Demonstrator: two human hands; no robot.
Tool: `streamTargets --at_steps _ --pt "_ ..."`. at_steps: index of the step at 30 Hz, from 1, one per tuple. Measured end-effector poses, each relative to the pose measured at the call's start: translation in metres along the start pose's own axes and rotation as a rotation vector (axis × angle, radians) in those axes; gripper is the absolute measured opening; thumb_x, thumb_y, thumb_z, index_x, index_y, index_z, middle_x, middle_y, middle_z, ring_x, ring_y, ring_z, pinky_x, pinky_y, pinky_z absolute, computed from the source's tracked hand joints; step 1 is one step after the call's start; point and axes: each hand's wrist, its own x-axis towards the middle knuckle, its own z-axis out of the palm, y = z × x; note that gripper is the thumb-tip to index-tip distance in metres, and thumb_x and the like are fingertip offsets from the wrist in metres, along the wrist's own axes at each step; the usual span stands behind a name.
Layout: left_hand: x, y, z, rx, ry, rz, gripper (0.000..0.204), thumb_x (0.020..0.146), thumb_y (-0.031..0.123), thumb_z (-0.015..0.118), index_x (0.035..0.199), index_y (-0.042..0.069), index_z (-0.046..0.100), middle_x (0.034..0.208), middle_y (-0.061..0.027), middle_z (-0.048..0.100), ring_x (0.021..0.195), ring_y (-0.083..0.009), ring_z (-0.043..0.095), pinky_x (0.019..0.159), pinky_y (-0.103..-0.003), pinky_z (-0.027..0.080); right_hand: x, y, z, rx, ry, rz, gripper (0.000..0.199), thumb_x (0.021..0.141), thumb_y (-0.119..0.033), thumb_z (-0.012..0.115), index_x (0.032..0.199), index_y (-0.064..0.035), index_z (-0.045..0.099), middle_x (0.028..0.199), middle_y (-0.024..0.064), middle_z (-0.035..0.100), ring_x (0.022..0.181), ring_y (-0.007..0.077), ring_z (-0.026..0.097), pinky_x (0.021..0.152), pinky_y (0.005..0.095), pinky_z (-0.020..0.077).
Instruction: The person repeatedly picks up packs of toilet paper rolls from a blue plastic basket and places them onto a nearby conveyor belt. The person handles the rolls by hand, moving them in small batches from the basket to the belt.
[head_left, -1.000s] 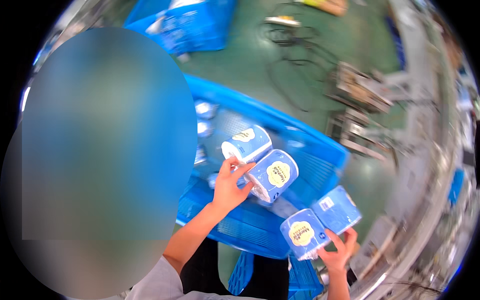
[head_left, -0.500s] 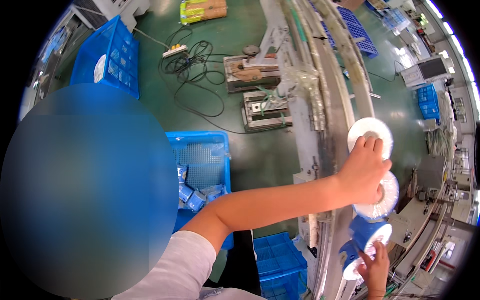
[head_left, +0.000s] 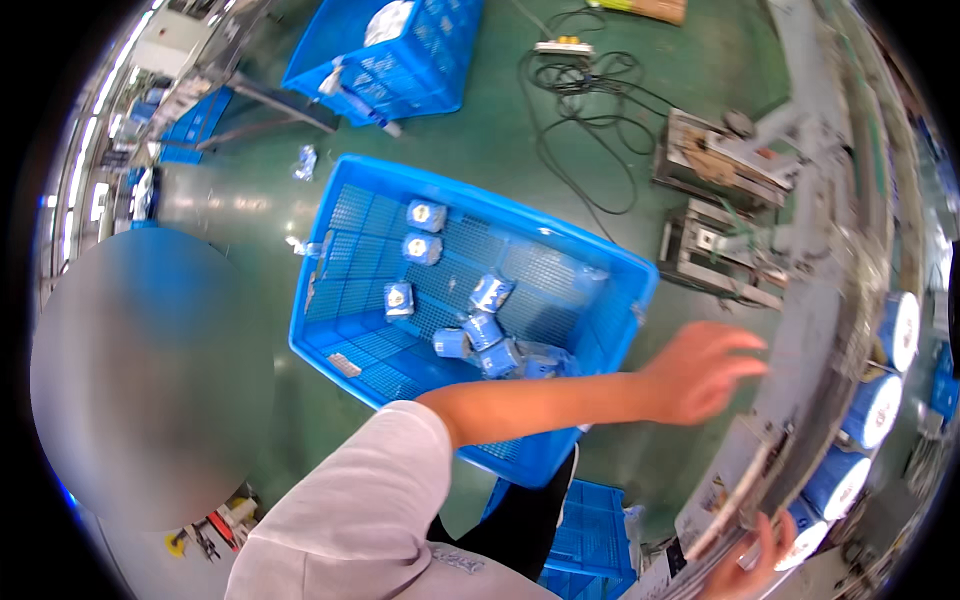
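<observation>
A row of blue-wrapped rolls [head_left: 868, 408] with round white ends lies along the rail of the machine at the right. My left hand [head_left: 705, 372] hangs between that row and a large blue crate, fingers stretched out and holding nothing; it is slightly blurred. My right hand [head_left: 750, 565], low at the right edge of the machine, has its fingers apart beside the nearest roll [head_left: 803, 533]. Whether it touches that roll, I cannot tell. Inside the blue crate [head_left: 335, 225] lie several small blue-and-white wrapped rolls [head_left: 482, 330], partly hidden by my left forearm.
Another blue crate [head_left: 430, 70] with a white bundle stands at the far left. Black cables and a power strip [head_left: 564, 47] lie on the green floor near the machine's metal feet [head_left: 705, 235]. More blue crates [head_left: 590, 530] are stacked by my legs. A blurred round patch covers the left.
The view has swung left, bringing the whole large crate into sight. My left hand has come off the white-ended rolls and moved left. My right hand's fingers have come off the roll's white end.
</observation>
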Motion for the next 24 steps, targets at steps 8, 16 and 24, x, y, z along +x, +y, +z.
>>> streamTargets --at_steps 8,16,24 --pt "-0.392 -0.176 -0.327 0.741 0.085 -0.936 0.052 0.066 0.001 0.058 0.117 0.006 0.05 0.119 -0.0184 0.048 0.112 -0.0372 0.047 0.095 -0.044 0.04 0.003 -0.319 0.426 0.791 -0.681 -0.305 0.043 0.075 0.001 0.059 0.117 -0.0064 0.055 0.114 0.0153 0.054 0.109 0.0334 0.05 0.093 0.0397 0.0409" --pt "-0.611 -0.269 -0.473 0.938 0.016 -1.594 0.064 0.067 0.013 0.067 0.126 0.006 0.041 0.131 -0.0202 0.038 0.117 -0.0383 0.043 0.092 -0.046 0.043 -0.027 -0.488 0.797 0.546 -0.875 -0.284 0.039 0.081 -0.021 0.062 0.113 0.0001 0.057 0.104 0.0224 0.062 0.096 0.0364 0.059 0.083 0.0411 0.0471" --pt "-0.656 -0.361 -0.524 0.503 0.318 -1.751 0.09 0.061 0.021 0.079 0.134 0.008 0.028 0.13 -0.0247 0.037 0.119 -0.0418 0.041 0.094 -0.045 0.043 -0.016 -0.607 0.919 0.811 -0.672 0.428 0.107 0.059 -0.037 0.086 0.132 0.0112 0.024 0.128 0.0223 0.044 0.117 0.0268 0.047 0.097 0.0328 0.0395"
